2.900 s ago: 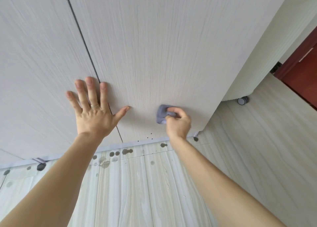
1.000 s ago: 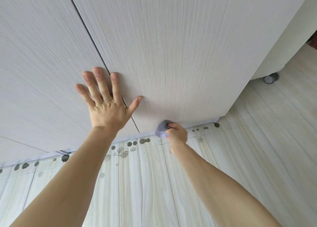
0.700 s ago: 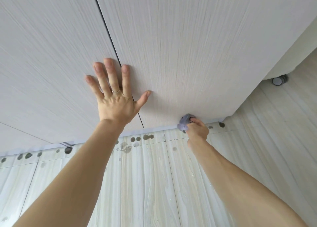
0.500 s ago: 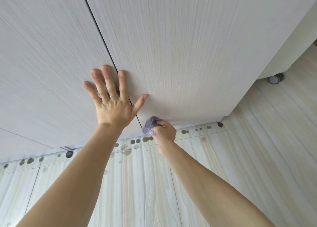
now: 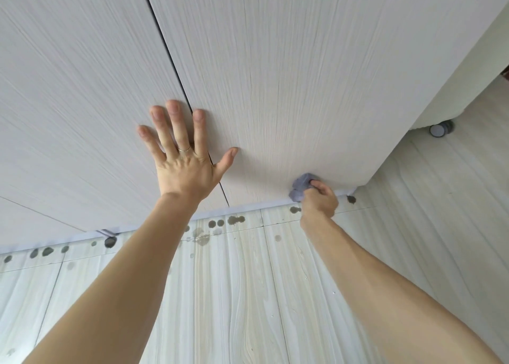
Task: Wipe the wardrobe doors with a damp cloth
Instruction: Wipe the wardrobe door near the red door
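Lilac cloth (image 5: 300,188), bunched, pinched by right hand (image 5: 319,201) against right wardrobe door (image 5: 289,74), low. Left hand (image 5: 183,158): fingers spread flat, straddling door seam (image 5: 165,49).

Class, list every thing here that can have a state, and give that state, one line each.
Left door: closed.
Right door: closed.
Left hand: open, flat across the seam between both doors.
Cloth: bunched, pressed low on the right door.
Right hand: grips the cloth.
Floor: dark spots along the wardrobe base.
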